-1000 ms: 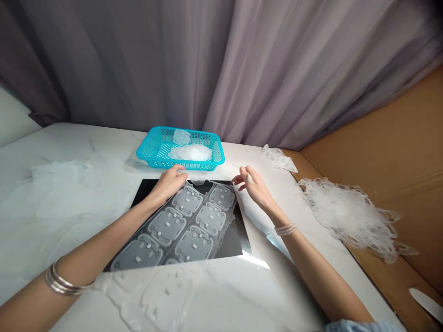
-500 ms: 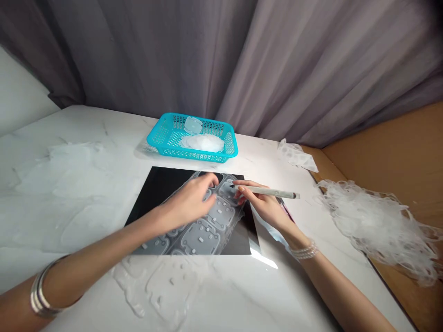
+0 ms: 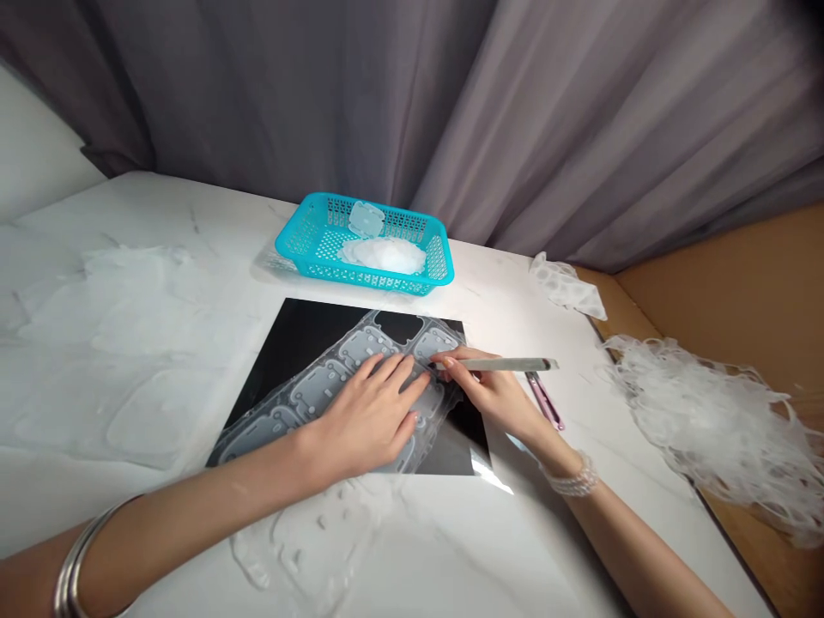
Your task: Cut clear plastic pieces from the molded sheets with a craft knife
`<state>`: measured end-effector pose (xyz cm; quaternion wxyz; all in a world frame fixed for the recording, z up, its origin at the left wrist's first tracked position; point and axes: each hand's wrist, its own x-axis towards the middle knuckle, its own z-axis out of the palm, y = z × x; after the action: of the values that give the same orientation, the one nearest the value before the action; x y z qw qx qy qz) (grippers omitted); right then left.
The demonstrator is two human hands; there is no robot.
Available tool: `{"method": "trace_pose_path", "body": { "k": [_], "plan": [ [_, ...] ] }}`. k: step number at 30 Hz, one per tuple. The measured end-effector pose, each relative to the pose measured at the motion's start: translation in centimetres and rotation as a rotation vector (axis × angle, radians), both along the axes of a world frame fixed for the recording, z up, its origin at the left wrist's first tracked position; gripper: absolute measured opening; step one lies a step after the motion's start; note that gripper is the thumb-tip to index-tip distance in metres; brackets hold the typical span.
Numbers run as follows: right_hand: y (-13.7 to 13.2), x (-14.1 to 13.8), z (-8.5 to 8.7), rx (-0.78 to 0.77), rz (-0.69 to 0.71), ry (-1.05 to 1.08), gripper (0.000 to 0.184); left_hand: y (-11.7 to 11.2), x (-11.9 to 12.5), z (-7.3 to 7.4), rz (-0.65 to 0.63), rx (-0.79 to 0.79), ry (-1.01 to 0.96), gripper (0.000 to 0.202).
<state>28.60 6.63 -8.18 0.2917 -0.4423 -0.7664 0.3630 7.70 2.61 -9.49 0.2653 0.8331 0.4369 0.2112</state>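
My left hand (image 3: 377, 408) lies flat on a translucent moulded silicone sheet (image 3: 322, 386), fingers spread. The sheet has several rounded panels with small raised pegs and rests on a black mat (image 3: 276, 352). In the fingers of my right hand (image 3: 495, 390) is a slim grey tool (image 3: 508, 365). Its handle points right, and its dark tip is near a panel at the sheet's upper right. My fingers partly hide the tip, so its exact kind is unclear.
A turquoise basket (image 3: 289, 245) behind the mat holds cut translucent pieces (image 3: 386, 255). A pink utility knife (image 3: 546, 402) lies right of my right hand. Stringy offcuts (image 3: 721, 429) are heaped at the right edge. More sheets (image 3: 122, 343) lie left, another (image 3: 315, 541) in front.
My left hand has come down from above the sheet and now lies spread on it. The sheet's cut-out corner shows more clearly. My right hand keeps the tool near the same panel.
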Motion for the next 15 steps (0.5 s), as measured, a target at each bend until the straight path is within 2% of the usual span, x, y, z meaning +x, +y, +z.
{"method": "trace_pose_path", "body": {
  "k": [4,8,12,15],
  "plan": [
    [0.1,-0.3,-0.2,0.041,0.021,-0.048,0.026,0.0,0.1,0.4,-0.015,0.035,0.022,0.046],
    [0.0,-0.4,-0.1,0.036,0.009,-0.043,0.027,-0.2,0.1,0.1,-0.011,0.065,-0.020,0.045],
    [-0.2,-0.4,1.1,0.031,-0.042,-0.038,0.028,-0.3,0.1,-0.6,0.011,0.085,-0.031,0.044],
    [-0.3,-0.3,2.2,0.079,-0.062,-0.087,0.030,0.0,0.0,0.2,0.000,0.106,0.074,0.044]
  ]
}}
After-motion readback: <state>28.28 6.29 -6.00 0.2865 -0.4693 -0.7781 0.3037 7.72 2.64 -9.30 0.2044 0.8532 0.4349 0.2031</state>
